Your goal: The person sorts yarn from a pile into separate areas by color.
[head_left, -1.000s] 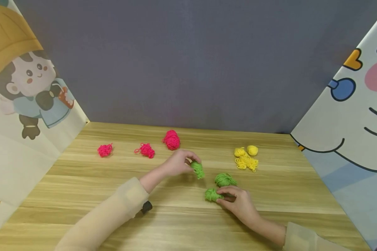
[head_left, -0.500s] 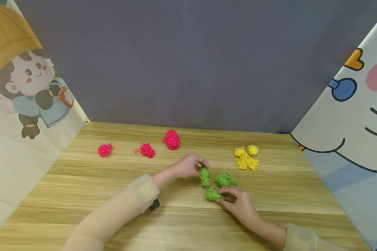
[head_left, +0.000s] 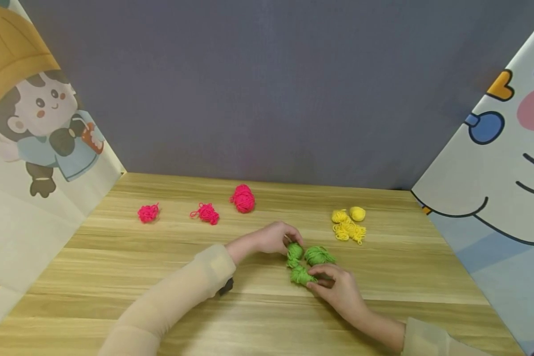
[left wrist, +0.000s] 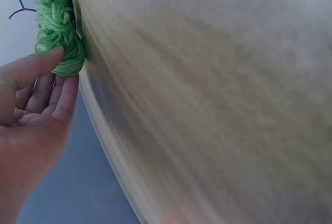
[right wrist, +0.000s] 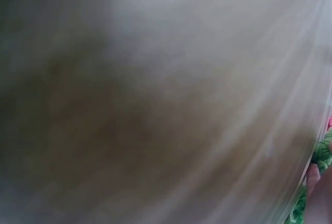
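Observation:
Between the thumb and fingers of my left hand (head_left: 277, 238) is a small green yarn bundle (head_left: 294, 253), low at the tabletop. In the left wrist view the thumb presses on the looped green yarn (left wrist: 61, 58) from one side, fingers on the other. My right hand (head_left: 341, 291) pinches the right end of a second green yarn bundle (head_left: 300, 275), which touches the first one's lower end. A third, larger green yarn ball (head_left: 319, 255) lies just behind my right fingers. The right wrist view catches only bits of green yarn and fingers at its right edge.
On the wooden table (head_left: 258, 321), a large pink yarn ball (head_left: 243, 199) and smaller pink bundles (head_left: 208, 213) lie back left. Yellow yarn bundles (head_left: 349, 231) and a small yellow ball (head_left: 357, 213) sit back right. A grey panel (head_left: 267, 99) stands behind.
My left hand has moved right and slightly toward me, bringing its green yarn bundle down against the one at my right hand. The right hand has stayed in place.

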Tool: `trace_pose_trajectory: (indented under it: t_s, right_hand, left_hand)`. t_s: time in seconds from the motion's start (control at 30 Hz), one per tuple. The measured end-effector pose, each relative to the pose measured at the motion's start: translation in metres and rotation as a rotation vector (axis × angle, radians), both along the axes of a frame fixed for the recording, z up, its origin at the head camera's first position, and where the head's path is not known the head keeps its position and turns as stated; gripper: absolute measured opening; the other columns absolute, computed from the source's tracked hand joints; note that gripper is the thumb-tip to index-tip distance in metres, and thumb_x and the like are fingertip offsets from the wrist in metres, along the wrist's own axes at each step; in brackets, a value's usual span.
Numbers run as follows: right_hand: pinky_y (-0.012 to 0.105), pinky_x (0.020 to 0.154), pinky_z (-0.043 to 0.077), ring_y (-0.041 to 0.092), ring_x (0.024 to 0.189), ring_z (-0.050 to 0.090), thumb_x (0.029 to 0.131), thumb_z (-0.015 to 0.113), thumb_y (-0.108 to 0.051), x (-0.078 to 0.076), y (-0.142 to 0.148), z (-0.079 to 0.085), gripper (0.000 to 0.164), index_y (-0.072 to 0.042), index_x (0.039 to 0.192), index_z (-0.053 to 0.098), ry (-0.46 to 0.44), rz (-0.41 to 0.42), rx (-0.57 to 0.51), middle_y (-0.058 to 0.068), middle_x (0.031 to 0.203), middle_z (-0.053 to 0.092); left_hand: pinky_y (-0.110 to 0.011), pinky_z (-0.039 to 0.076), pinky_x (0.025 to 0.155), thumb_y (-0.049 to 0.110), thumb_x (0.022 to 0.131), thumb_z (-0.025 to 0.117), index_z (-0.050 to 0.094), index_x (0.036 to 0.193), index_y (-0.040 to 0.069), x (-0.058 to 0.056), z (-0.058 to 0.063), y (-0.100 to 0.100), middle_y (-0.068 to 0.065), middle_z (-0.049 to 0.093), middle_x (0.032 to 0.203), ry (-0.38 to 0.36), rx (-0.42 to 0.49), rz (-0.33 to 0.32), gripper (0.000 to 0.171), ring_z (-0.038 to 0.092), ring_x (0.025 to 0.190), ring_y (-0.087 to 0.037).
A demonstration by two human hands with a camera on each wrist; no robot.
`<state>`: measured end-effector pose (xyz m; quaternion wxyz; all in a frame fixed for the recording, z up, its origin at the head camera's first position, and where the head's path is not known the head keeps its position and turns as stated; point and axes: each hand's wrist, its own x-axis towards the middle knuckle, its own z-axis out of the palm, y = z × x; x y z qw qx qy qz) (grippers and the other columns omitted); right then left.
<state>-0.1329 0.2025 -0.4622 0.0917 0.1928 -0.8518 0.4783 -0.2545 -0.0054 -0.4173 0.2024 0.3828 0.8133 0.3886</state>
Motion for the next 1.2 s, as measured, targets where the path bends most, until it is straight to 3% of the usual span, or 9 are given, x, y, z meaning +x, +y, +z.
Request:
trace_pose_trajectory:
  t_s: [0.2,0.53,0.77,1.03,1.2]
  right_hand:
    - [0.020,0.068,0.056,0.017,0.086,0.068,0.066,0.080,0.005,0.001,-0.001,0.000,0.031,-0.008,0.092,0.070,-0.003,-0.001,-0.005,0.001,0.095,0.069]
    - [0.021,0.068,0.056,0.019,0.086,0.068,0.066,0.081,0.005,-0.001,0.001,0.002,0.032,-0.007,0.093,0.070,-0.004,0.007,-0.023,0.003,0.095,0.068]
    - [0.023,0.064,0.057,0.026,0.081,0.068,0.066,0.080,0.007,-0.005,0.003,0.009,0.031,-0.001,0.093,0.069,0.076,0.027,-0.028,0.010,0.091,0.069]
    - [0.021,0.060,0.056,0.017,0.073,0.068,0.068,0.081,0.000,-0.014,0.003,0.026,0.027,-0.003,0.092,0.069,0.143,0.037,0.086,0.009,0.089,0.070]
    - [0.021,0.062,0.056,0.015,0.071,0.068,0.069,0.082,-0.003,-0.023,-0.001,0.037,0.027,-0.005,0.093,0.070,0.152,0.065,0.150,0.007,0.091,0.071]
  left_hand:
    - [-0.017,0.050,0.084,-0.016,0.074,0.067,0.067,0.108,0.006,-0.003,-0.003,0.003,-0.002,0.067,0.110,-0.013,-0.018,-0.022,0.041,0.060,0.104,-0.012]
    - [-0.017,0.049,0.089,-0.017,0.074,0.066,0.067,0.109,0.006,-0.003,-0.003,0.003,-0.002,0.066,0.113,-0.017,-0.020,-0.038,0.042,0.059,0.110,-0.015]
    - [-0.024,0.043,0.100,-0.015,0.072,0.068,0.065,0.112,0.003,-0.003,0.006,-0.005,-0.005,0.065,0.116,-0.003,0.026,-0.026,0.044,0.056,0.117,-0.019]
    - [-0.022,0.042,0.101,-0.005,0.080,0.069,0.062,0.119,0.007,-0.005,0.021,-0.017,-0.003,0.062,0.122,0.066,0.016,-0.003,0.041,0.054,0.118,-0.017]
    - [-0.028,0.041,0.104,-0.004,0.081,0.068,0.062,0.119,0.003,-0.007,0.031,-0.030,-0.006,0.063,0.121,0.103,0.047,-0.004,0.039,0.054,0.119,-0.019]
